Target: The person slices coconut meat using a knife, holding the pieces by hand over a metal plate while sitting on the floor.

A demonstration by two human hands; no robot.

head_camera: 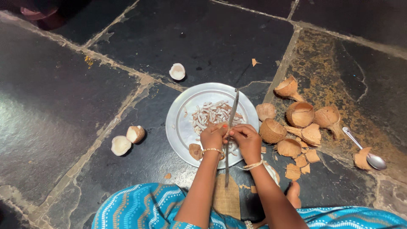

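Stone floor (pixel 63 106), dark slabs. Round steel plate (pixel 182 127) of white coconut strips (pixel 212 113). Upright blade (pixel 231 127) on wooden board (pixel 226 197), partly hidden. Left hand (pixel 213 136) and right hand (pixel 246 140) closed at the blade over a piece too hidden to identify. Empty shells (pixel 300 114) beside the plate.

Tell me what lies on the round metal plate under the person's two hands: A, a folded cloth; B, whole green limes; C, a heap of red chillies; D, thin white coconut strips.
D: a pile of thin white coconut strips lies on the round metal plate, just beyond the left hand and right hand, which meet at the upright blade.
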